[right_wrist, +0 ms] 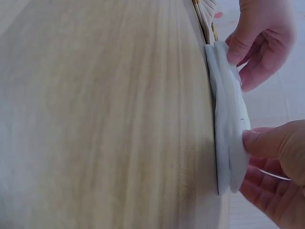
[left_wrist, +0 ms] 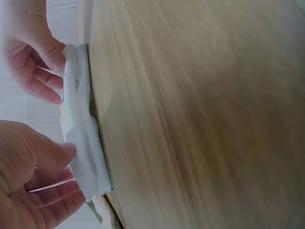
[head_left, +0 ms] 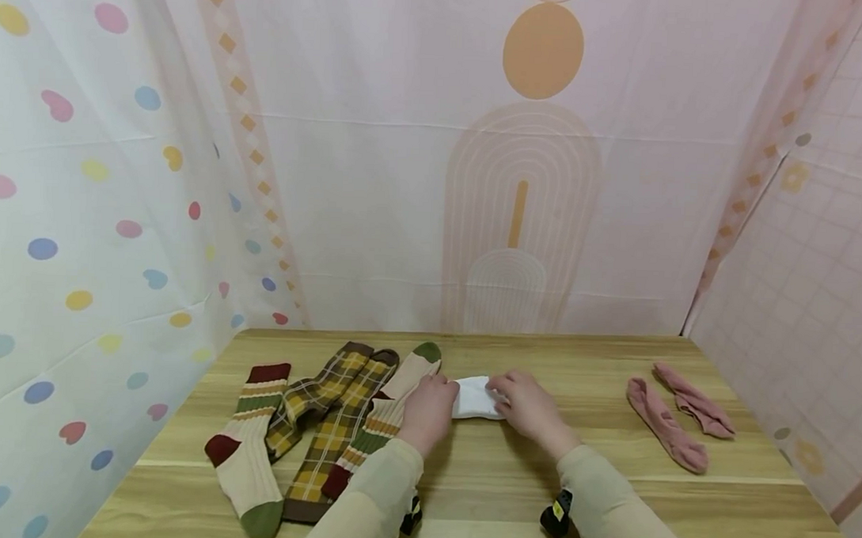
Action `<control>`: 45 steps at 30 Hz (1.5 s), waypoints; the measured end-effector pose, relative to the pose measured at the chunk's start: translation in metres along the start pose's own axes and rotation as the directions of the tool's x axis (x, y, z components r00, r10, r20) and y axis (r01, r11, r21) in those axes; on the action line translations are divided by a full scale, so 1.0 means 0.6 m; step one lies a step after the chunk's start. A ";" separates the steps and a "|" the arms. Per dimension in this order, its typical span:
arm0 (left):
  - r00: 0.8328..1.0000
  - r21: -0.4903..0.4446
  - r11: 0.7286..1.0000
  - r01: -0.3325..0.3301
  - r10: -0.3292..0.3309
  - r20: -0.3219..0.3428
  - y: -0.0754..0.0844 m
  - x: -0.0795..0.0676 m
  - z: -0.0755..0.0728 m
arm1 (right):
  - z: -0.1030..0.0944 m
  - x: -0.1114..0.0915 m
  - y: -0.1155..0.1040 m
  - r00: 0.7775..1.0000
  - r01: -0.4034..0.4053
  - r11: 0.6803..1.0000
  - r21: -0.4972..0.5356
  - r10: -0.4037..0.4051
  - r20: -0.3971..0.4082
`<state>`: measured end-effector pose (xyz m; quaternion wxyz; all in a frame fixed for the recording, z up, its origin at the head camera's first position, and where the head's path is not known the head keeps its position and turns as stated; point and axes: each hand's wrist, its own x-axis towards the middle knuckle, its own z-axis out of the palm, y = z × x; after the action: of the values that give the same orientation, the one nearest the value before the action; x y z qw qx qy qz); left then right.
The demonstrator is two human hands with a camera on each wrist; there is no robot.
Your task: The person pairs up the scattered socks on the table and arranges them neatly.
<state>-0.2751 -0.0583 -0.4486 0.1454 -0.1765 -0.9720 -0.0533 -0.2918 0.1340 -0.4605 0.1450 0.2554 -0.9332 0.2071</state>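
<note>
A folded white sock (head_left: 476, 400) lies flat in layers on the wooden table, between the two hands. At its left end my left hand (head_left: 427, 414) pinches the fabric, thumb on the near top edge. My right hand (head_left: 531, 409) holds the opposite end the same way. The left wrist view shows the sock's soft, ribbed layers (left_wrist: 86, 129) close against the tabletop, with the left thumb (left_wrist: 62, 153) on top and the fingers partly hidden behind it. In the right wrist view, the right thumb (right_wrist: 259, 142) presses the upper layer (right_wrist: 232, 109), fingers at the far side.
Left of the hands lie striped cream socks (head_left: 250, 445) with green toes and yellow plaid socks (head_left: 344, 408), some overlapping. A pair of pink socks (head_left: 671, 428) lies at the right on the wooden table (head_left: 487, 493). Patterned curtains (head_left: 377, 180) stand around the back and sides.
</note>
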 end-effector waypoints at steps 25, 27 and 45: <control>0.996 0.004 1.000 -0.027 0.026 0.081 0.001 0.001 0.008 | -0.002 0.000 -0.005 0.991 -0.031 0.999 -0.040 0.036 0.126; 0.997 0.011 1.000 -0.024 0.024 0.077 0.001 0.001 0.009 | -0.002 0.001 -0.006 0.991 -0.035 0.999 -0.038 0.040 0.129; 0.992 0.026 0.997 0.069 -0.071 0.102 0.000 0.038 0.028 | 0.009 0.034 0.008 0.986 -0.076 0.986 -0.146 0.096 0.136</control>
<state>-0.3003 -0.0483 -0.4579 0.0952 -0.1431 -0.9844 -0.0381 -0.3118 0.1267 -0.4591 0.0864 0.2183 -0.9636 0.1283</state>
